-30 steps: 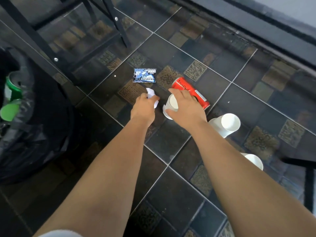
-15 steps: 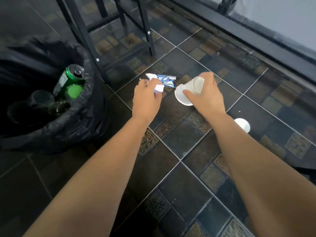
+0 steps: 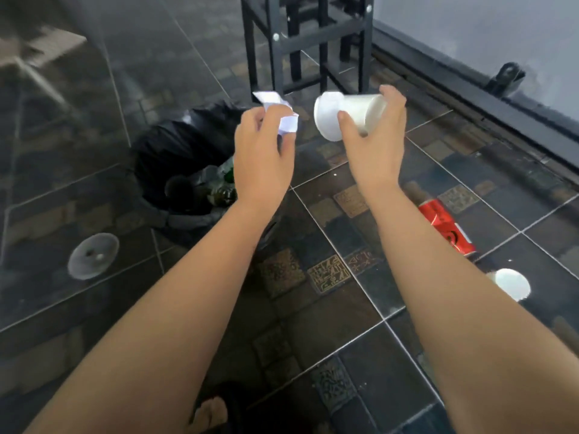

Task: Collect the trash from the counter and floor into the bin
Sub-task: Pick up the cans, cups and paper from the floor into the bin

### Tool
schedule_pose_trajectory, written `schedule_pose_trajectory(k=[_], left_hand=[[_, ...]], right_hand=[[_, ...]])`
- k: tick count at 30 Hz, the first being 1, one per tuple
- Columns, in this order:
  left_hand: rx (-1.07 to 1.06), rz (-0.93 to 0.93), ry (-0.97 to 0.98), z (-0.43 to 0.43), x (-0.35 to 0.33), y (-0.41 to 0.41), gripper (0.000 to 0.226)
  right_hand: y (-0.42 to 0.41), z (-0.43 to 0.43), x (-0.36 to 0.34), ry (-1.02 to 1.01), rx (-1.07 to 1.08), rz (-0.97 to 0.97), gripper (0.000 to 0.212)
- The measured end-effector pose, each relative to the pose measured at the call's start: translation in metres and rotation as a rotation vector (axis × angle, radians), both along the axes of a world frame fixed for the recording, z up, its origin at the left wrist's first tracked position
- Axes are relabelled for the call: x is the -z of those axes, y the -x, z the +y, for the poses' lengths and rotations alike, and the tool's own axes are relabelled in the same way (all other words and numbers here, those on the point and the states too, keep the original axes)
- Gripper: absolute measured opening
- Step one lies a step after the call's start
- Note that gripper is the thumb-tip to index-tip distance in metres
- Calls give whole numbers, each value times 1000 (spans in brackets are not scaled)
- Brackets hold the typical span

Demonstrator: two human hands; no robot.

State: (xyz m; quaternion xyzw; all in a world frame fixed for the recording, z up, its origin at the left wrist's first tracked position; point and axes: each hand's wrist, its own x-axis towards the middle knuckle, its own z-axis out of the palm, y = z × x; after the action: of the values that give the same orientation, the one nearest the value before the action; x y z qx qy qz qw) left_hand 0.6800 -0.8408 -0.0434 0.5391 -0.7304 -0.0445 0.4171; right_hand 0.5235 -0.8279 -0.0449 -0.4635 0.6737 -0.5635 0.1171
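Note:
My left hand [image 3: 264, 151] is closed on a crumpled white paper [image 3: 283, 115] and is held in the air over the right rim of the bin. My right hand [image 3: 376, 133] grips a white plastic cup [image 3: 347, 115] lying sideways, its mouth facing left, a little to the right of the bin. The bin [image 3: 175, 170] is lined with a black bag and holds bottles and cans. A red can [image 3: 446, 227] and another white cup [image 3: 512, 283] lie on the floor tiles at the right.
A clear plastic lid or bowl [image 3: 93, 255] lies on the floor left of the bin. A black metal stool frame [image 3: 305, 42] stands behind the bin. A dark wall base [image 3: 470, 89] runs along the right. My foot [image 3: 213, 413] shows at the bottom.
Both hands have risen from the floor with the paper and the cup and swung toward the bin. The view has turned, so the bin now sits under my left hand.

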Motion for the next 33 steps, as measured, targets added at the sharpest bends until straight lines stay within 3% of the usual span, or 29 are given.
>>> schedule_pose_trajectory(k=[6, 12, 15, 21, 27, 33], left_hand=[[-259, -123, -206, -3, 3, -73, 29], [-296, -228, -523, 1, 26, -100, 42], [-333, -229, -434, 4, 27, -100, 46], [-463, -249, -249, 8, 26, -88, 54], [-249, -348, -104, 13, 29, -27, 54], [82, -417, -72, 23, 60, 67, 54]], right_hand=[[-72, -16, 3, 54, -241, 71, 62], [-90, -22, 30, -271, -434, 296, 72], [-87, -23, 36, -409, -488, 366, 74], [-68, -18, 34, -365, -469, 369, 65], [-13, -4, 45, -381, -336, 364, 65], [79, 39, 82, -599, -118, 421, 69]])
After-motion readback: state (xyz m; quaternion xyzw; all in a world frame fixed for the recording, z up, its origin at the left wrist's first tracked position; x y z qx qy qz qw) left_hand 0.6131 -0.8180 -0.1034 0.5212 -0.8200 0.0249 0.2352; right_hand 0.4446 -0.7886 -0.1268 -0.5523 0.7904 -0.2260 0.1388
